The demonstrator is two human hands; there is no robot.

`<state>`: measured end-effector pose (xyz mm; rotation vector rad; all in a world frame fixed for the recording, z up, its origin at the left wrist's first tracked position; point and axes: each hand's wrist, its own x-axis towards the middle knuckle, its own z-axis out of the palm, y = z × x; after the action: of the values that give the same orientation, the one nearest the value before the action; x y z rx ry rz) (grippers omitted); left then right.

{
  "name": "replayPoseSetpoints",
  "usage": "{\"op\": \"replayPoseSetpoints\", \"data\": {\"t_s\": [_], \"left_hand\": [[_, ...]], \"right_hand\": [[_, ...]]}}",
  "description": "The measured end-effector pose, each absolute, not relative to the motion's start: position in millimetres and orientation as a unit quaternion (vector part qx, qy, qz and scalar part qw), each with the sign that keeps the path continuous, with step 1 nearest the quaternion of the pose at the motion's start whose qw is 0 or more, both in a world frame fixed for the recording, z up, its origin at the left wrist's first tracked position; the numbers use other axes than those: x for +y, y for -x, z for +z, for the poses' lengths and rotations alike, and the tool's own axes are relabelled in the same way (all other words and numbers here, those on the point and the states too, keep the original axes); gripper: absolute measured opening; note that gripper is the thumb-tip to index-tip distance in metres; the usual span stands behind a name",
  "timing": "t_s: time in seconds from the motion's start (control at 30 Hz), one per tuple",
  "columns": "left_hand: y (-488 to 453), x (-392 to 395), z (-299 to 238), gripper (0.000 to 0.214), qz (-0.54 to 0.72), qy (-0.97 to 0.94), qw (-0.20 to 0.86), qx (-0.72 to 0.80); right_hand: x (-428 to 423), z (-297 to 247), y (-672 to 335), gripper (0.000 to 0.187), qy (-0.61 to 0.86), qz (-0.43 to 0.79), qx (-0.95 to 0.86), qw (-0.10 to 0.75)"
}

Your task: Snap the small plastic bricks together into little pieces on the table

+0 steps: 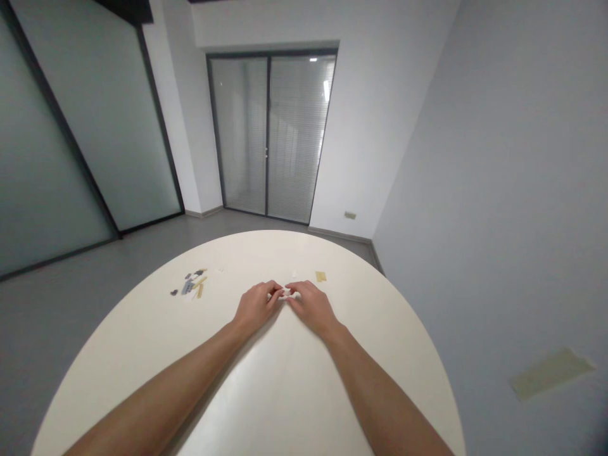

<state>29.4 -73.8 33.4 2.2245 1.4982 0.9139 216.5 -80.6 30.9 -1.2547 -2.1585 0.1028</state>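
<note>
My left hand (259,303) and my right hand (310,305) meet over the middle of the round white table (266,392). The fingertips of both pinch a small whitish piece (285,293) between them. Its kind is too small and too covered by the fingers to make out. Just past my right hand lies a small yellowish piece (321,277), flat on the tabletop. Off to the left of my left hand sits a loose group of small parts, with a grey piece (188,287), yellow strips (200,290) and dark bits (173,292).
The table's curved far edge (275,232) faces a glazed double door (268,136). Frosted glass panels (95,114) stand at the left. A plain wall (503,190) runs close along the right, with a strip of tape (551,373) on it.
</note>
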Motion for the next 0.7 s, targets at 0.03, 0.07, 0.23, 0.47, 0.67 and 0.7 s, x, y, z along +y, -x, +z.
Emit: {"op": "replayPoseSetpoints", "data": {"t_s": [0.03,0.07,0.23,0.47,0.67,0.7], "left_hand": [[-29.5,-73.6,33.1,0.025,0.318,-0.778,0.153,0.521],[-29.5,-73.4,32.8,0.026,0.317,-0.779,0.151,0.520],[-30.2,-73.0,30.7,0.026,0.325,-0.776,0.153,0.518],[-30.7,-73.8,28.6,0.025,0.330,-0.776,0.128,0.523],[-29.4,-73.1,27.1,0.024,0.336,-0.778,0.121,0.517],[-29.1,-72.8,26.6,0.023,0.336,-0.779,0.119,0.516]], "right_hand": [[-80.5,30.8,-216.6,0.023,0.478,0.038,-0.818,0.317],[-80.3,30.6,-216.5,0.023,0.479,0.036,-0.817,0.319],[-79.9,30.1,-215.3,0.019,0.485,0.030,-0.814,0.320],[-80.0,30.7,-215.4,0.017,0.484,0.023,-0.816,0.315],[-79.1,27.9,-216.6,0.018,0.479,0.015,-0.818,0.319],[-79.1,27.9,-216.6,0.018,0.479,0.013,-0.818,0.318]]}}
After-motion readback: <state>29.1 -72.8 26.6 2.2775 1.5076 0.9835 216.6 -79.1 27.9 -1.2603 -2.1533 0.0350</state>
